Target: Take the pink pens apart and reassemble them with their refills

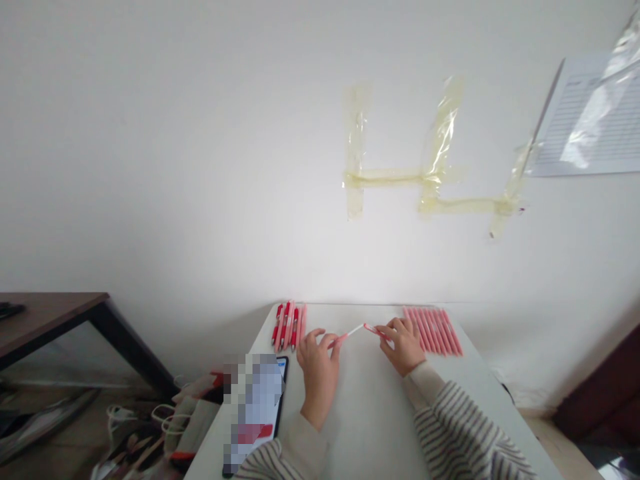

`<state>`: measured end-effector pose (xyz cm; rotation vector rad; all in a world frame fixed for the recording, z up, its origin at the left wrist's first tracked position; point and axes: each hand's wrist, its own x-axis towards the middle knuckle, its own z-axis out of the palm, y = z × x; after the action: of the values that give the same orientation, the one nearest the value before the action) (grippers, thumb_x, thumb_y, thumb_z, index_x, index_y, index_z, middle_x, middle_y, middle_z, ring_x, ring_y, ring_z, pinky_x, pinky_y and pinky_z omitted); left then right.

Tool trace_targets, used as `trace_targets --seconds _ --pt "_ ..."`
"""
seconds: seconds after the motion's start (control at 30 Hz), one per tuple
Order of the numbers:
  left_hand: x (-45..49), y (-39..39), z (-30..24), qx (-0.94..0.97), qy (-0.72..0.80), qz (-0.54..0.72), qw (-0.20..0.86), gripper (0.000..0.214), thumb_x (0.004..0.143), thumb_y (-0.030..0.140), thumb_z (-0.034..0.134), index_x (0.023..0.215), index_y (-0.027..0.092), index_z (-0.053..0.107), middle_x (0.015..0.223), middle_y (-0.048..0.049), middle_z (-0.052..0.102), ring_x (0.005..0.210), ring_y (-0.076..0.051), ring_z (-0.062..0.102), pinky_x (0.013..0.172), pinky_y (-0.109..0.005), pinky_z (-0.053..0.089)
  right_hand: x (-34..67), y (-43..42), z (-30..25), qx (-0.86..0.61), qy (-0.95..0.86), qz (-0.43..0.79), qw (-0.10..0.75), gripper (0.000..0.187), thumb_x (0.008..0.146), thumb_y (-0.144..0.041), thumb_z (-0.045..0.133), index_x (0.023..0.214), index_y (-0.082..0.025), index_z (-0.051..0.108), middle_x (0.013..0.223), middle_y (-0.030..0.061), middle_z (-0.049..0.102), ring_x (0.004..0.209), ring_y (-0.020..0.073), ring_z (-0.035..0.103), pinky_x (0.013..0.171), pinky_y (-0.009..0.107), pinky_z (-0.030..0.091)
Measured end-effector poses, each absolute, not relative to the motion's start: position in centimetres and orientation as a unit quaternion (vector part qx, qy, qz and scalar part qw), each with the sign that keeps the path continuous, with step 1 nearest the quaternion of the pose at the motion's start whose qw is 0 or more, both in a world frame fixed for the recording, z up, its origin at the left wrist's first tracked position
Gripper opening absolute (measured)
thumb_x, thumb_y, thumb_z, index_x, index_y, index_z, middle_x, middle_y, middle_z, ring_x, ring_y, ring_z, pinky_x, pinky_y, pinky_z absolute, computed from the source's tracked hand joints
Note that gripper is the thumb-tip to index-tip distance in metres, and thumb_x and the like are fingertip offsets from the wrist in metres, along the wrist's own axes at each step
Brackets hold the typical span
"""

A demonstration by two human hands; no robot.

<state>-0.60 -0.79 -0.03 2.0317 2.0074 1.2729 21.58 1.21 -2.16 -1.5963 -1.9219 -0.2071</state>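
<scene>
My left hand (320, 363) pinches a pink pen barrel (339, 341), from which a thin white rod (355, 330), looking like a refill, slants up to the right. Between the fingertips of my right hand (404, 343) is another pink pen part (375, 330). Its end meets or nearly meets the white rod's tip; I cannot tell whether they touch. Beyond my left hand lies a group of red and pink pens (287, 327) at the table's far left corner. Close beside my right hand, several pink pens (440, 331) lie side by side in a row.
A phone or tablet (281, 393), partly blurred out, lies along the left edge of the white table (370, 413). The wall (225, 167) stands right behind the table. Bags and cords (175, 427) are on the floor at left, below a brown desk (55, 320).
</scene>
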Motion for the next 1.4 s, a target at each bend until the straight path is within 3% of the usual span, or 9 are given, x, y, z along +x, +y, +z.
trace_targets --seconds 0.27,0.43,0.77,1.0,1.4 --pt "-0.7 -0.7 -0.2 0.658 0.647 0.385 0.019 0.013 0.084 0.025 0.064 0.089 0.030 0.075 0.114 -0.0049 0.060 0.113 -0.025 0.051 0.102 -0.046 0.038 21.2 0.6 -1.4 -0.610 -0.734 -0.085 0.286 0.033 0.085 -0.021 0.060 0.109 -0.039 0.073 0.097 0.0027 0.062 0.106 0.0254 0.048 0.107 0.060 0.027" --pt "-0.7 -0.8 -0.1 0.658 0.648 0.384 0.016 0.015 0.084 0.023 0.063 0.091 0.029 0.075 0.115 -0.0054 0.059 0.114 -0.026 0.050 0.101 -0.047 0.040 21.2 0.6 -1.5 -0.589 -0.747 -0.113 0.287 0.037 0.083 -0.016 0.060 0.109 -0.040 0.073 0.095 0.0020 0.063 0.106 0.0257 0.049 0.113 0.066 0.014" --pt "-0.8 -0.9 0.0 0.670 0.645 0.367 0.001 0.015 0.086 0.025 0.062 0.090 0.030 0.075 0.116 -0.0049 0.059 0.114 -0.027 0.048 0.103 -0.051 0.037 21.3 1.1 -2.1 -0.574 -0.757 -0.134 0.283 0.039 0.084 -0.012 0.058 0.107 -0.040 0.072 0.105 0.0016 0.066 0.116 0.0266 0.046 0.115 0.069 0.004" --pt "-0.6 -0.8 -0.1 0.677 0.635 0.370 -0.036 0.013 0.084 0.025 0.064 0.088 0.030 0.076 0.114 -0.0054 0.059 0.113 -0.026 0.048 0.102 -0.050 0.038 21.1 1.0 -2.2 -0.577 -0.752 -0.138 0.286 0.044 0.086 -0.012 0.057 0.116 -0.042 0.070 0.101 0.0026 0.065 0.112 0.0269 0.047 0.115 0.069 0.008" --pt "-0.1 -0.8 -0.5 0.697 0.613 0.373 0.006 0.016 0.086 0.030 0.061 0.091 0.030 0.077 0.118 -0.0064 0.057 0.115 -0.026 0.048 0.104 -0.049 0.040 20.6 1.1 -2.5 -0.559 -0.764 -0.150 0.286 0.049 0.089 -0.013 0.058 0.121 -0.049 0.066 0.103 0.0031 0.065 0.109 0.0263 0.049 0.114 0.070 0.011"
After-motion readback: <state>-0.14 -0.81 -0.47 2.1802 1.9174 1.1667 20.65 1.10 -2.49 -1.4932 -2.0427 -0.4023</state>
